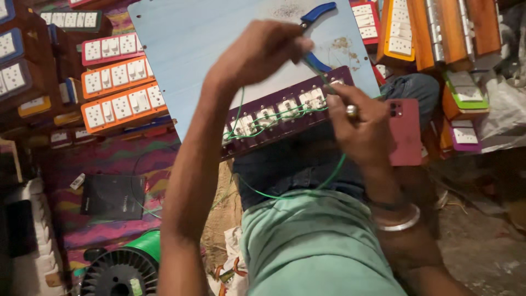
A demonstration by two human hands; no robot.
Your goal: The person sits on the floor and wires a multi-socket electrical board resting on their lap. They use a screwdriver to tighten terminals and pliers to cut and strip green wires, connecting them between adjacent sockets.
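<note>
1. Green shirt (312, 246) fills the bottom of the view, closest to the lens; dark jeans (296, 164) above it, with the work resting on the lap.
2. Left hand (257, 52) – fingers curled shut around the blue-handled pliers (316, 13), whose tips point down toward the board.
3. Right hand (364, 129) – ring on one finger, bangle (402, 222) at the wrist; fingertips pinched on the green wire (274, 116) at the board's right end.
4. Purple switch board (285, 112) lies tilted across the lap, back side up, a row of white switch backs showing; the wire loops from one to the next, then trails down over the jeans.
5. Left forearm crosses the board's left part and hides it.
6. Pale blue panel (219, 38) lies under and behind the board.
7. Red phone (405, 131) sits just beside the right hand, partly covered by it.
8. Left side: orange and pink switch boards (118, 90) stacked; black box (112, 196) on patterned cloth; green wire spool (129, 266) bottom left.
9. Upper right: wooden-framed boards (438, 30), stacked upright.
</note>
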